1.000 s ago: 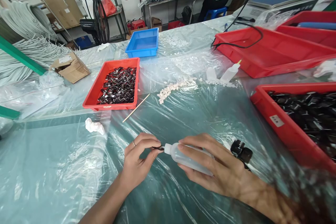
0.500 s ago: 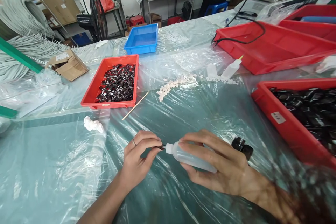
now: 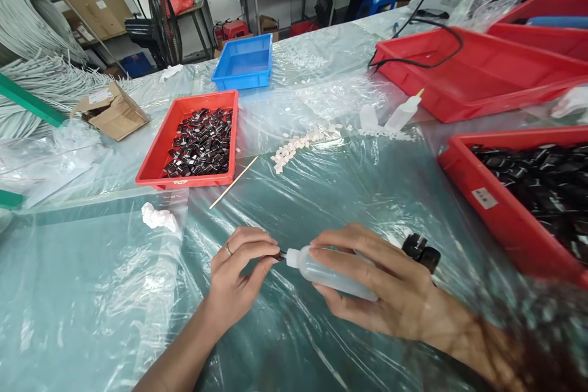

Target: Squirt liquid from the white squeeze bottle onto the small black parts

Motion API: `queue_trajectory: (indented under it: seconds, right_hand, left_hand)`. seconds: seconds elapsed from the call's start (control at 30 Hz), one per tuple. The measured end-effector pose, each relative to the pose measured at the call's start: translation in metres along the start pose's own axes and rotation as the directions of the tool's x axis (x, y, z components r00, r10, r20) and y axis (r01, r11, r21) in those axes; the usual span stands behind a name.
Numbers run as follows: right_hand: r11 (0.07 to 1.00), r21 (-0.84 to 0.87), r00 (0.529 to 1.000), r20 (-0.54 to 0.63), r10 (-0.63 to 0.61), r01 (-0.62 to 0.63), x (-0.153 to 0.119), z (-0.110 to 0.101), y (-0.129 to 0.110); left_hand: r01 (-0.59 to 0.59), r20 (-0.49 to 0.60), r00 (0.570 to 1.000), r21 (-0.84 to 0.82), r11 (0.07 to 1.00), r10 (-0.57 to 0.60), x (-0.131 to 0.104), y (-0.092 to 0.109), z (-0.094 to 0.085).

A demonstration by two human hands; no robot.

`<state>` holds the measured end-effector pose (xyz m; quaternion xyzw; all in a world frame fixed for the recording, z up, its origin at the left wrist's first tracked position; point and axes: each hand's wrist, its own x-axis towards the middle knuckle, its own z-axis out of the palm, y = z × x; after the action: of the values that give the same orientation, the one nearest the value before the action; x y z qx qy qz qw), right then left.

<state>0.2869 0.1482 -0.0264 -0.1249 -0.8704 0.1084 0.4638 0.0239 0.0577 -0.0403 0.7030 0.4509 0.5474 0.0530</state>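
Note:
My left hand (image 3: 241,272), with a ring on one finger, pinches a small dark part (image 3: 278,256) between thumb and fingertips. Most of that part is hidden by the fingers. In my right hand (image 3: 381,282) lies a translucent white squeeze bottle (image 3: 337,269), tilted almost level. Its nozzle points left and meets the dark part, though I cannot tell whether the tip goes inside it. Just beyond my right hand, several black plastic pieces (image 3: 421,252) rest on the plastic-covered table (image 3: 275,337).
A red tray (image 3: 154,165) of small dark parts stands at left, a blue tray (image 3: 243,81) behind it. A thin wooden stick (image 3: 233,182), white bits (image 3: 294,148) and another bottle (image 3: 404,113) lie beyond my hands. Another red tray (image 3: 463,180) holds black pieces at right.
The whole view has shifted slightly, so everything sits a little further left and up. Both hands keep the same grip, the nozzle still at the dark part.

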Motion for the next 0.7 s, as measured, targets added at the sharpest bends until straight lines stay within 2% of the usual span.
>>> queue_trajectory:
  seconds: [0.2,0.37,0.43,0.57,0.63,0.7]
  right_hand:
    - [0.998,-0.058,0.995,0.094,0.04,-0.035,-0.004,-0.003,-0.005]
    - [0.983,-0.15,0.991,0.104,-0.089,0.104,-0.002,-0.007,-0.006]
    - [0.985,-0.137,0.99,0.11,-0.091,0.106,-0.003,-0.007,-0.007]
    - [0.996,-0.093,0.994,0.111,0.02,-0.01,-0.004,-0.003,-0.012]
    - [0.996,0.021,0.993,0.085,0.088,-0.09,-0.001,-0.003,-0.012]
    - [0.958,0.188,0.977,0.064,0.206,-0.214,0.004,-0.005,-0.009]
  left_hand:
    - [0.016,0.013,1.0,-0.006,1.0,-0.016,-0.001,0.0,0.0]
    - [0.014,0.027,1.0,-0.011,1.0,-0.014,-0.002,0.0,0.0]
    - [0.007,0.025,1.0,-0.005,1.0,-0.007,-0.001,0.0,0.0]
    - [-0.003,0.028,1.0,0.005,1.0,0.003,0.0,0.0,0.0]
    - [0.01,0.021,1.0,-0.01,1.0,-0.009,0.0,0.002,0.0]
    - [0.04,0.005,0.999,-0.035,0.999,-0.04,-0.001,0.003,0.001]
